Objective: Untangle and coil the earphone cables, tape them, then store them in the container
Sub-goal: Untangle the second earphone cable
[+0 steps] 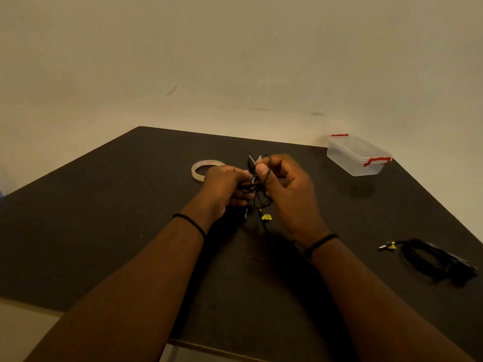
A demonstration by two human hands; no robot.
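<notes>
A tangled black earphone cable (257, 195) hangs between both hands above the middle of the dark table (104, 218). My left hand (224, 189) grips the bundle from the left. My right hand (285, 186) pinches strands near the top with thumb and fingers. A yellow tag (266, 217) on the cable dangles below the hands. Behind my left hand lies a roll of clear tape (200, 168). A clear plastic container (358, 155) with red latches and its lid on stands at the back right. A second black cable bundle (433, 259) lies at the right edge.
The table's far edge meets a plain beige wall (235, 61). Its near edge runs under my forearms, with pale floor (23, 327) at the lower left. The right table edge slants close to the second cable bundle.
</notes>
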